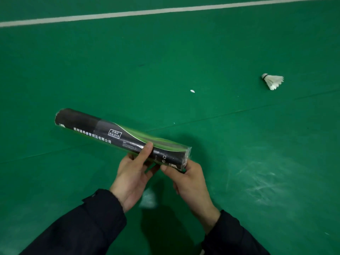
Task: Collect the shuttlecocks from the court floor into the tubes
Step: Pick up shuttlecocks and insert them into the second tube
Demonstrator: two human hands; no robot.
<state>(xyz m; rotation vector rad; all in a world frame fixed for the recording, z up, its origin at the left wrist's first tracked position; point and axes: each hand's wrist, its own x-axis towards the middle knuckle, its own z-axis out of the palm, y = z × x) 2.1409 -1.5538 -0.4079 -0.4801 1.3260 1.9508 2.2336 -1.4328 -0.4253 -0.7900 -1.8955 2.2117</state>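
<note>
A long black and green shuttlecock tube (114,134) is held level above the green court floor, its far end pointing left and away. My left hand (133,174) grips the tube near its right end, thumb on top. My right hand (187,178) grips the very end of the tube at its cap. One white feather shuttlecock (273,81) lies on its side on the floor at the upper right, well away from both hands. A blurred white shape (148,198) shows on the floor below the hands; what it is I cannot tell.
A small white feather scrap (192,91) lies on the floor beyond the tube. A white court line (165,10) crosses the top of the view. Pale scuff marks (261,173) cover the floor to the right of my hands.
</note>
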